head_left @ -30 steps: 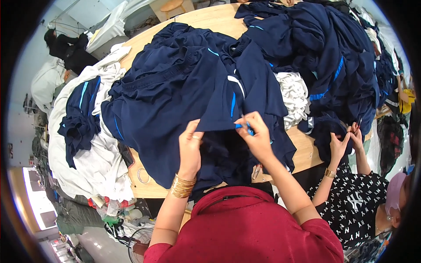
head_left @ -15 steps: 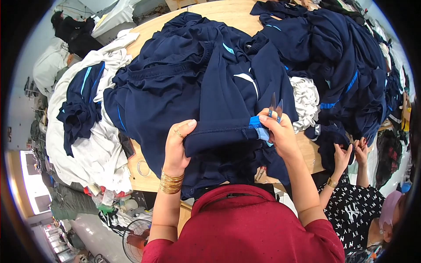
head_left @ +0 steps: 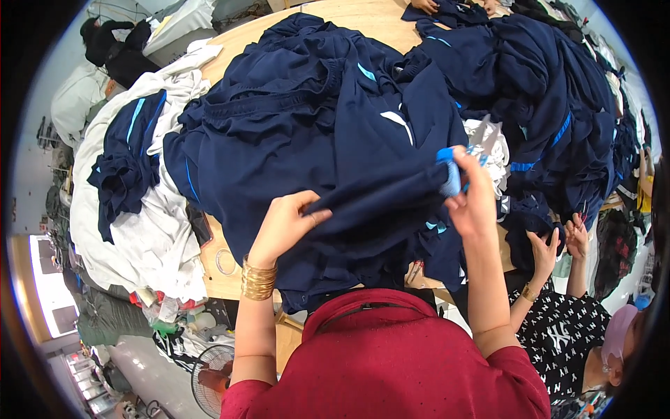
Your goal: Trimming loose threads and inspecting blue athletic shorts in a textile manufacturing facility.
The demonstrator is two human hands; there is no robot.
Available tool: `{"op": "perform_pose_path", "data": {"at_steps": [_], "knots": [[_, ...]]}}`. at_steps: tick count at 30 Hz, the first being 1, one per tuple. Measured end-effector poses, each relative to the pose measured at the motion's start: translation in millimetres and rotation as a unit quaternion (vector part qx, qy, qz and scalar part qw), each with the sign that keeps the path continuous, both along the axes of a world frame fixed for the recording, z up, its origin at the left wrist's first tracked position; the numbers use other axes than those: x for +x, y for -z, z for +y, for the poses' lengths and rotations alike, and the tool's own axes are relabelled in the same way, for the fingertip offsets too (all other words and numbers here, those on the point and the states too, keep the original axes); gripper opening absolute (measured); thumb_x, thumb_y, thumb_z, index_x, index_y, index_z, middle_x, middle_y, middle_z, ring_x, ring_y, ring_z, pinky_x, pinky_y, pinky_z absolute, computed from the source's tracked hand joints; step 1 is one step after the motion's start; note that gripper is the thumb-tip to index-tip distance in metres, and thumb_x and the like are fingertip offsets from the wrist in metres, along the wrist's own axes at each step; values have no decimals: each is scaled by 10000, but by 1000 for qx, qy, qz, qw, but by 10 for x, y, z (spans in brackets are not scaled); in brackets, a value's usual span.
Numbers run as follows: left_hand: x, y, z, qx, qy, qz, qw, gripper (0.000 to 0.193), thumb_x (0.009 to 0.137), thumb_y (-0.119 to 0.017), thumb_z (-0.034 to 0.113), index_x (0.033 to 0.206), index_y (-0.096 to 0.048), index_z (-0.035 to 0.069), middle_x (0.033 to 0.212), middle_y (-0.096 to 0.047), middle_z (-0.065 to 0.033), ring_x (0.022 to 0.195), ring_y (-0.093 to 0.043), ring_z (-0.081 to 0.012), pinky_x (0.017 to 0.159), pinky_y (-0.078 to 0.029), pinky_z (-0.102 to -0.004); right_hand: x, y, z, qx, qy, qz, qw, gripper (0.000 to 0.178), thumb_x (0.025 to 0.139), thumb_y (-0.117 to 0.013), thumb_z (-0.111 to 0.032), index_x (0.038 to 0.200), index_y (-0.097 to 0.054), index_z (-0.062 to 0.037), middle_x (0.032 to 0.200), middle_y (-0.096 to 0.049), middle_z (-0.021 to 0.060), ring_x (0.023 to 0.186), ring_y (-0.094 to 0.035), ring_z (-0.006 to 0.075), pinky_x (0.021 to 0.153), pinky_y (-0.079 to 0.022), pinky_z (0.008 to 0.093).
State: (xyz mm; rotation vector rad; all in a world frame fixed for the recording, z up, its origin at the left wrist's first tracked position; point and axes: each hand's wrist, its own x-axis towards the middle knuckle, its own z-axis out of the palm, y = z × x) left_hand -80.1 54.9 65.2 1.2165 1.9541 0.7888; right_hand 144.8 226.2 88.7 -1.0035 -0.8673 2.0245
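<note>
Navy knit garment band with light-blue end stretched between hands, long axis left-right. Left hand pinches near end; right hand grips blue end.

A table runs from near centre to the far edge. On it, at centre, lies a large heap of garments. A second heap lies to the right of it, reaching the far right. Between the two sits a small crumpled bundle. To the left, a spread sheet of cloth hangs over the table's left edge, with a bunched garment on top. A fan stands on the floor, near left, below the table. A co-worker is at near right.
</note>
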Motion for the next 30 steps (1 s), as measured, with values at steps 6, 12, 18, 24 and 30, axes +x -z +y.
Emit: {"op": "perform_pose_path", "data": {"at_steps": [6, 12, 18, 24, 30], "knots": [[3, 467, -35, 86, -145, -234, 958, 214, 884, -595, 176, 903, -640, -32, 801, -671, -37, 689, -579, -112, 633, -441, -255, -2, 342, 261, 422, 32, -225, 878, 187, 897, -569, -153, 983, -653, -10, 793, -632, 23, 724, -566, 56, 637, -448, 201], [149, 304, 125, 189, -163, -623, 741, 294, 966, -451, 213, 1117, -566, -11, 1088, -633, -99, 997, -612, -186, 899, -474, -324, -183, 394, -374, 490, -184, -130, 842, 381, 709, -750, -96, 1062, -618, -39, 1030, -628, 87, 921, -618, 183, 827, -471, 282], [99, 194, 222, 249, -101, -751, 604, 374, 995, -353, 290, 1188, -538, 28, 1185, -600, -77, 1101, -566, -211, 968, -433, -362, -227, 671, -528, 511, -286, -177, 791, 198, 758, -693, -83, 928, -616, -20, 860, -650, 97, 768, -657, 215, 684, -499, 291], [53, 175, 192, 303, -164, -722, 600, 407, 1001, -327, 315, 1246, -478, 27, 1285, -522, -98, 1175, -504, -212, 1006, -398, -372, -157, 406, -545, 252, -156, -79, 952, 166, 828, -665, -144, 881, -659, 14, 651, -527, -68, 579, -452, 24, 524, -347, 187], [33, -14, 126, 99, -190, -313, 925, 499, 980, -370, 402, 922, -629, -22, 855, -682, -102, 779, -665, -194, 729, -524, -296, -110, 165, -494, 75, -182, -59, 979, 165, 810, -684, -181, 884, -692, -34, 611, -479, -88, 515, -352, -7, 462, -230, 180]]}}
